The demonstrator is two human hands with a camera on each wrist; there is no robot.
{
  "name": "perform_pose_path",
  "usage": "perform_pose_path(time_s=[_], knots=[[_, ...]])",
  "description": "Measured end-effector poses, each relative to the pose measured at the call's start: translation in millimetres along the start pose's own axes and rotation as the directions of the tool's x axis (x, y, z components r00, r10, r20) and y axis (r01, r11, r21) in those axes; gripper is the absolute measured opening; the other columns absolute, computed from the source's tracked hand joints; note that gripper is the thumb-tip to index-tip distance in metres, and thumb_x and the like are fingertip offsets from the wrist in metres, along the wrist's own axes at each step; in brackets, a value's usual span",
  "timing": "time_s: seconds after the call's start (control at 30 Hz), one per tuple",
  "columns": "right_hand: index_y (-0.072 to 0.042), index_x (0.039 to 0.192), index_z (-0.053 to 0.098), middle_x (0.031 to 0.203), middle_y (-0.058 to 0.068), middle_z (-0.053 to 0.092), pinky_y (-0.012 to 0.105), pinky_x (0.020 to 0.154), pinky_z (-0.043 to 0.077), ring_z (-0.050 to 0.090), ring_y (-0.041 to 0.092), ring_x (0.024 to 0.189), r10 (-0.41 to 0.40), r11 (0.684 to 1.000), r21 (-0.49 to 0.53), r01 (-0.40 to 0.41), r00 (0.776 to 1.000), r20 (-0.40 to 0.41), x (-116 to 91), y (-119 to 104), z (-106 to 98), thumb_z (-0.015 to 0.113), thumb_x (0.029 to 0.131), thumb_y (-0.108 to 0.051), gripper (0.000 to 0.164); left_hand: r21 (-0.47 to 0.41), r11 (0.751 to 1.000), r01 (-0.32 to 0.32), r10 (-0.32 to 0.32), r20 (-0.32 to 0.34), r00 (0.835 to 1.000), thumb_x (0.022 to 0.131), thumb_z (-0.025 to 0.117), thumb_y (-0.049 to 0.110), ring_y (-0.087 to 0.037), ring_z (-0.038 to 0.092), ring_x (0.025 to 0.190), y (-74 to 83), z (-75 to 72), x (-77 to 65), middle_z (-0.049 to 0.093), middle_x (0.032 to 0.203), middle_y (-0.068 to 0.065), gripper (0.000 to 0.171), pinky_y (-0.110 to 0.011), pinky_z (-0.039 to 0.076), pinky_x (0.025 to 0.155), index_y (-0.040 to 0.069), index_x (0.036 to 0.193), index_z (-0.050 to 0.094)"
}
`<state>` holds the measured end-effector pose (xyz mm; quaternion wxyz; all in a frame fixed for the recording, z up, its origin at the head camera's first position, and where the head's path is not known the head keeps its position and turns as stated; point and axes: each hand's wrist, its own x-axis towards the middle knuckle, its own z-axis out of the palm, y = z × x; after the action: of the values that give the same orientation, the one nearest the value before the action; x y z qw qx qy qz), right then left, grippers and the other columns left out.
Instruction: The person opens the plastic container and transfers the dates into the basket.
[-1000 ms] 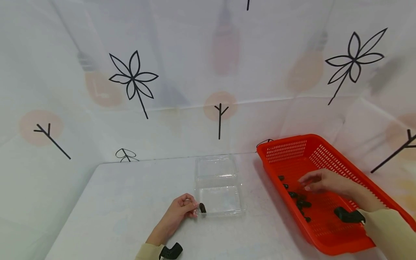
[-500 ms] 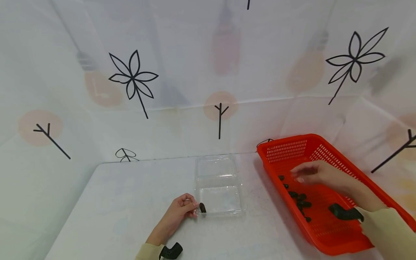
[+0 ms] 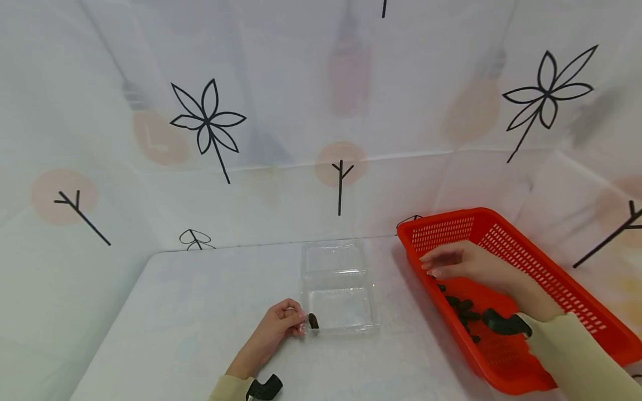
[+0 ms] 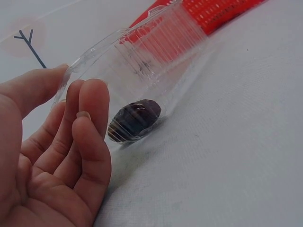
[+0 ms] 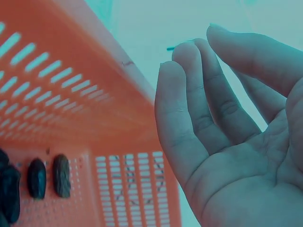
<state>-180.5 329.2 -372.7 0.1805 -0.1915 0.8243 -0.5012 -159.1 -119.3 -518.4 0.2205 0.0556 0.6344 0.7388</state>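
My left hand (image 3: pixel 273 328) pinches the near left corner of an open, clear plastic clamshell box (image 3: pixel 341 308) on the table. One small dark oval piece (image 4: pixel 135 120), glossy and ridged, lies inside the box close to those fingers. Over the left wall of the red basket (image 3: pixel 546 281), my right hand (image 3: pixel 471 270) hovers with relaxed, slightly bent fingers and nothing visible between them. Several more dark oval pieces (image 3: pixel 465 312) are on the basket floor along that side. The right wrist view shows a wrinkled dark piece (image 5: pixel 61 176) lying below the hand; I cannot tell its kind.
The white table (image 3: pixel 200 312) carries the box in the middle and the basket at the right. A printed white cloth (image 3: pixel 281 200) hangs behind and around it. The basket's slotted walls stand well above the pieces.
My right hand has moved left and slightly away from me inside the basket's outline, from over its middle to its left rim. The left hand, the box and its piece stay put.
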Motion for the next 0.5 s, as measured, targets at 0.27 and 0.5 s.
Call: perform_pose_path(time_s=[0.27, 0.5], knots=[[-0.004, 0.121, 0.068, 0.112, 0.013, 0.069, 0.033, 0.083, 0.056, 0.065, 0.026, 0.102, 0.021, 0.999, -0.035, -0.021, 1.000, 0.002, 19.1, -7.2, 15.5, 0.073, 0.091, -0.015, 0.032, 0.006, 1.000, 0.003, -0.003, -0.001, 1.000, 0.095, 0.068, 0.010, -0.015, 0.067, 0.068, -0.4, 0.4, 0.1, 0.065, 0.077, -0.003, 0.014, -0.027, 0.053, 0.067, 0.006, 0.099, 0.055], [-0.002, 0.122, 0.067, 0.113, 0.013, 0.070, 0.032, 0.082, 0.055, 0.065, 0.036, 0.106, 0.010, 1.000, -0.024, -0.009, 0.998, 0.064, 40.6, -9.5, 34.7, 0.071, 0.092, -0.012, 0.032, 0.010, 1.000, -0.005, 0.005, 0.003, 1.000, 0.094, 0.069, 0.011, -0.015, 0.067, 0.068, -2.5, 0.2, -0.1, 0.065, 0.077, -0.003, 0.017, -0.027, 0.053, 0.068, 0.005, 0.099, 0.055]])
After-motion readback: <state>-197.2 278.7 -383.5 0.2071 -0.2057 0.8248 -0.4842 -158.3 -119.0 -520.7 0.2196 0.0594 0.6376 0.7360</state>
